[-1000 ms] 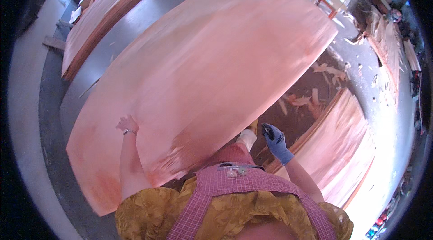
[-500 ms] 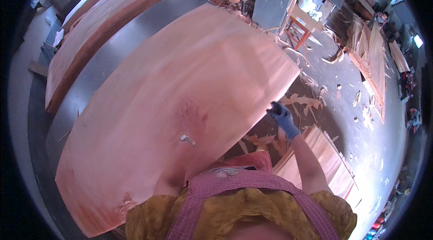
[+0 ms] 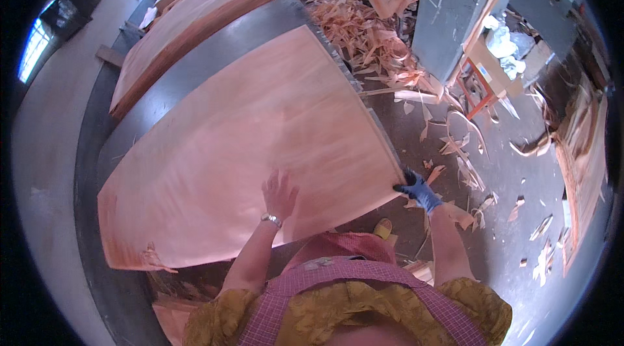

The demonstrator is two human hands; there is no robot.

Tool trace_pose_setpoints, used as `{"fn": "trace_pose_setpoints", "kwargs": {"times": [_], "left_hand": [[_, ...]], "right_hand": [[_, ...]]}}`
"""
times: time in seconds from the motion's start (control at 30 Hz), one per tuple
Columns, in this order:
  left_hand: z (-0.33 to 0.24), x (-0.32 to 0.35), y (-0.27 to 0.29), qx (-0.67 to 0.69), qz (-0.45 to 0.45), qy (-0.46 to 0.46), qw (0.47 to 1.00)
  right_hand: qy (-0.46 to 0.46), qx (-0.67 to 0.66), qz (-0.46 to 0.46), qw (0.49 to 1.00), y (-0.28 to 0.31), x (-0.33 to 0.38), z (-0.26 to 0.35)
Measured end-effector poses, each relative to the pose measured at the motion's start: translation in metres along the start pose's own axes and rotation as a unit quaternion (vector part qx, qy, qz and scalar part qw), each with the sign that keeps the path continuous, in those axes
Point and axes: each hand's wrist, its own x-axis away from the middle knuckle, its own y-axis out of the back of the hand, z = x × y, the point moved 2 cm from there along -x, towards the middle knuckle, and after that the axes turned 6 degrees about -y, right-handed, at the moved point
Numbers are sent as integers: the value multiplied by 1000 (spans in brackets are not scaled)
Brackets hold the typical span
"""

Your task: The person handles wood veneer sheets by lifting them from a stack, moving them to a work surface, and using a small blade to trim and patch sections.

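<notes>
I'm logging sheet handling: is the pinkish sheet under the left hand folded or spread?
Spread: the sheet lies flat and broad, bare left hand on its face, gloved right hand at its corner.

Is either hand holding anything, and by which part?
The right hand seems to hold the sheet by its near right corner. The left hand lies spread on top, holding nothing.

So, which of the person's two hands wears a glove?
The right hand, at the corner of the wood sheet, wears a blue glove; the left hand is bare, with a silvery wristband.
</notes>
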Motion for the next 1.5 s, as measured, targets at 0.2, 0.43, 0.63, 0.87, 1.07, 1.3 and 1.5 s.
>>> {"fn": "trace_pose_setpoints", "kwargs": {"times": [0.2,0.43,0.63,0.87,1.07,1.3,1.5], "left_hand": [[-36,-27,-24,-44,-1,50,998],[-60,-23,-38,-53,-14,64,996],[-93,-5,-14,-25,27,84,996],[-187,-63,-30,2,25,264,964],[-204,-74,-47,34,133,348,927],[-204,-87,-45,55,144,398,904],[-192,-85,-58,71,14,429,900]], "right_hand": [[-16,-23,-39,999,14,29,-6],[-97,-74,-43,992,27,53,-13],[-70,-20,79,994,44,78,-105],[-20,-7,104,994,154,-11,-111],[375,416,-22,828,184,-179,211],[378,595,225,673,142,-303,213],[360,622,243,651,149,-390,242]]}}
